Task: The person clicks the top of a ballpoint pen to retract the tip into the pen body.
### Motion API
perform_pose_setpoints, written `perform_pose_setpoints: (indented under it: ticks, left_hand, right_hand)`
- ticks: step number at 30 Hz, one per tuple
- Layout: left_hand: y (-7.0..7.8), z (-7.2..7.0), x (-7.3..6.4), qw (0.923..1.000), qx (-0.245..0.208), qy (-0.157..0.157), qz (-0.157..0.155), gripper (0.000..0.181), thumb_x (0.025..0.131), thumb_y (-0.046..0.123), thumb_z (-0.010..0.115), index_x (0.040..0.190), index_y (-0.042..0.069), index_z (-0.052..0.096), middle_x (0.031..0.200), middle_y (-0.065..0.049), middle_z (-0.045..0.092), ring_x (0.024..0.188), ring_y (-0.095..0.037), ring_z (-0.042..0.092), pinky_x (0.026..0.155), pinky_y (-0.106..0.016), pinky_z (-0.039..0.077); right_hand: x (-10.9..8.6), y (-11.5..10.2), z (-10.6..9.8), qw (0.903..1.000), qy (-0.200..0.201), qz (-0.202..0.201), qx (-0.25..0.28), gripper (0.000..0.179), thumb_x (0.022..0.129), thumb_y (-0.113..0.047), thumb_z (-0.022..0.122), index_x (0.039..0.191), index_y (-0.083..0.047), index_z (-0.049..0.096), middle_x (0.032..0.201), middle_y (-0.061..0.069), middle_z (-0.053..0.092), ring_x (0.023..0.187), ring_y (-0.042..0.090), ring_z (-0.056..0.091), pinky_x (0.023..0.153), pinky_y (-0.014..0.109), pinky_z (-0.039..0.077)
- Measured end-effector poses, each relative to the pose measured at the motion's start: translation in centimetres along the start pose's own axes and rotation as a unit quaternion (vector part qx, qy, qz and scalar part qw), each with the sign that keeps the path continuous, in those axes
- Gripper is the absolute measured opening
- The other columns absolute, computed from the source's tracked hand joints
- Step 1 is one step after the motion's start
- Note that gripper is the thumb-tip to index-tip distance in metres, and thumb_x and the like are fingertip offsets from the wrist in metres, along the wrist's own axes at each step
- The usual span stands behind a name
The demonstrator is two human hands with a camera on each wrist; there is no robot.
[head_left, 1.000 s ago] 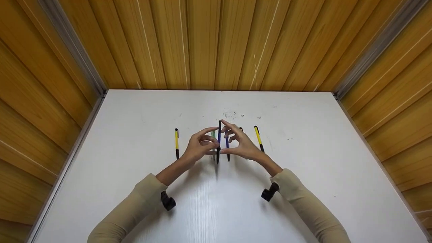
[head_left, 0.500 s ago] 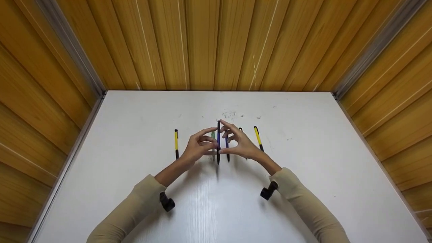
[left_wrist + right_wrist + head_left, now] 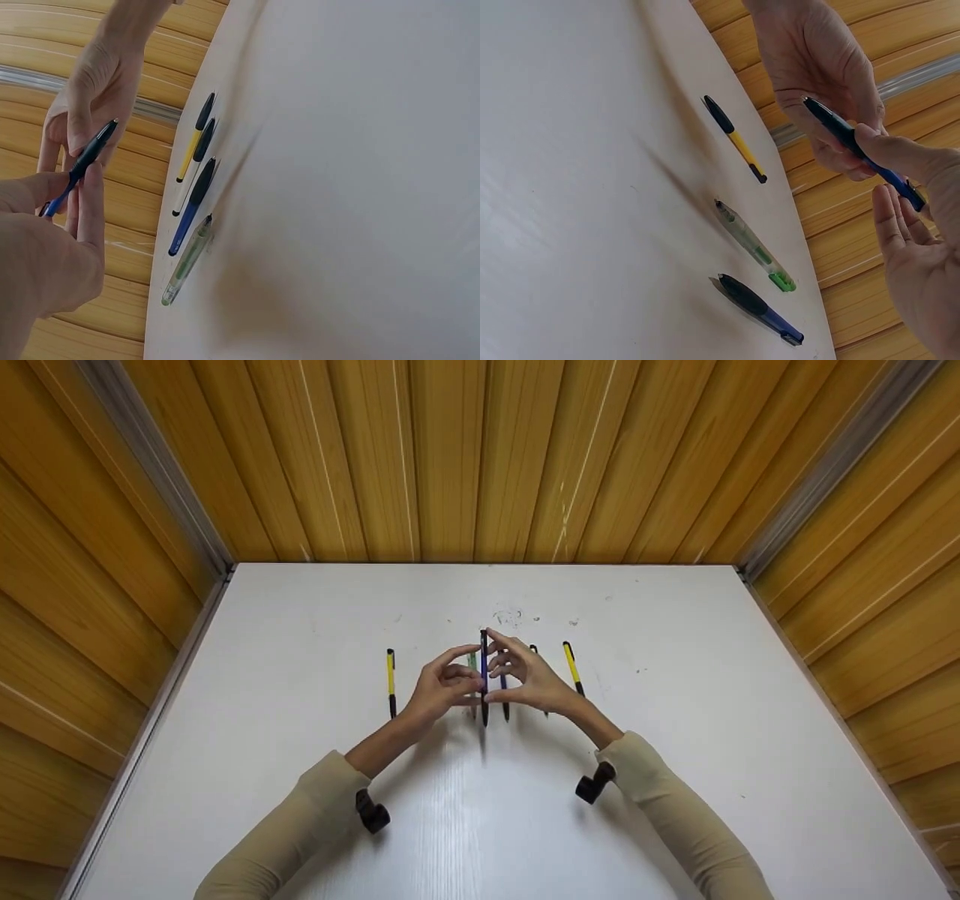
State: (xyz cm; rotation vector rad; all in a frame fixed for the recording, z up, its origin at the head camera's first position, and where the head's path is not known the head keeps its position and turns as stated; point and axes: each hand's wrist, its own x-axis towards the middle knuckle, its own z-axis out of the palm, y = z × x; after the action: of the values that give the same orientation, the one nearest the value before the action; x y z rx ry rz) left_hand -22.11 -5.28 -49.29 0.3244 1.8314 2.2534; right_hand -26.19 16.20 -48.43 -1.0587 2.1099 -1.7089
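A blue pen (image 3: 484, 660) with a black grip is held above the table between both hands, its dark tip toward the person. My left hand (image 3: 441, 688) pinches it from the left between thumb and fingers. From the right, my right hand (image 3: 538, 681) holds the same pen, index finger near the far end and thumb near the black grip (image 3: 831, 122). Behind the hands lie a clear green pen (image 3: 187, 259) and a second blue pen (image 3: 192, 208) on the table. Fingers partly cover these two in the head view.
A yellow pen (image 3: 391, 679) lies left of the hands, and another yellow pen (image 3: 572, 666) lies to the right. Beside the latter is a white pen (image 3: 193, 166) with a black grip. Wood-patterned walls (image 3: 442, 457) border the white table (image 3: 675, 660).
The held pen stays between both hands with almost no shift; its tilt straightens slightly toward upright in the head view. The other pens stay where they were.
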Motion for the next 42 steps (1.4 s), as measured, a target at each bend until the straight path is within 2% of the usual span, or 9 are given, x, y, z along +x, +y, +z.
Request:
perform_pose_setpoints:
  ticks: [3,9,19,25,31,42]
  left_hand:
    - [-0.06,0.05,0.09,1.0,0.004,0.005,0.005,0.059,0.094,-0.004,0.066,0.15,0.005,0.047,0.097,-0.001,0.068,0.089,-0.011,0.072,0.084,-0.042,0.067]
    - [-0.18,0.06,0.15,0.9998,0.013,0.01,0.006,0.059,0.094,-0.004,0.068,0.149,0.006,0.049,0.097,-0.003,0.068,0.088,-0.012,0.072,0.084,-0.043,0.066]
    - [-0.16,0.07,-0.01,0.9995,0.029,0.012,0.006,0.06,0.093,-0.004,0.069,0.149,0.008,0.05,0.1,-0.006,0.069,0.089,-0.013,0.072,0.085,-0.044,0.066]
    - [-0.31,0.0,0.09,0.9996,0.026,0.009,0.011,0.06,0.093,-0.003,0.069,0.149,0.007,0.05,0.098,-0.005,0.069,0.089,-0.013,0.072,0.085,-0.044,0.066]
    - [-0.21,-0.06,0.23,0.9996,0.023,0.008,0.015,0.06,0.093,-0.003,0.07,0.148,0.006,0.05,0.098,-0.005,0.069,0.089,-0.013,0.073,0.085,-0.045,0.066]
    - [-0.32,-0.07,0.01,0.9992,0.033,0.017,0.014,0.06,0.093,-0.002,0.07,0.149,0.005,0.05,0.103,-0.011,0.07,0.089,-0.013,0.073,0.084,-0.043,0.066]
  right_hand:
    - [0.07,-0.02,0.08,1.0,0.002,0.001,0.001,0.101,0.08,0.008,0.081,0.16,0.004,0.021,0.138,0.029,0.04,0.115,0.016,0.056,0.106,0.035,0.057]
    - [0.15,-0.18,0.25,0.9999,0.009,0.006,-0.004,0.102,0.078,0.008,0.082,0.159,0.007,0.02,0.137,0.028,0.041,0.114,0.017,0.057,0.103,0.028,0.058]
    - [0.17,-0.32,0.29,1.0,0.006,0.003,-0.002,0.105,0.077,0.01,0.083,0.161,0.002,0.02,0.138,0.029,0.041,0.113,0.025,0.059,0.095,0.027,0.062]
    - [0.21,-0.22,0.07,0.9998,0.001,0.011,-0.014,0.105,0.077,0.006,0.085,0.162,-0.002,0.022,0.139,0.026,0.042,0.114,0.03,0.061,0.1,0.031,0.06]
    - [0.41,-0.19,-0.01,0.9999,0.004,0.01,-0.012,0.104,0.077,0.007,0.084,0.161,0.001,0.022,0.139,0.028,0.042,0.11,0.024,0.062,0.1,0.03,0.061]
    - [0.34,0.04,0.31,0.9994,0.012,0.01,-0.03,0.104,0.076,0.005,0.085,0.16,0.004,0.023,0.136,0.027,0.045,0.111,0.029,0.063,0.1,0.03,0.06]
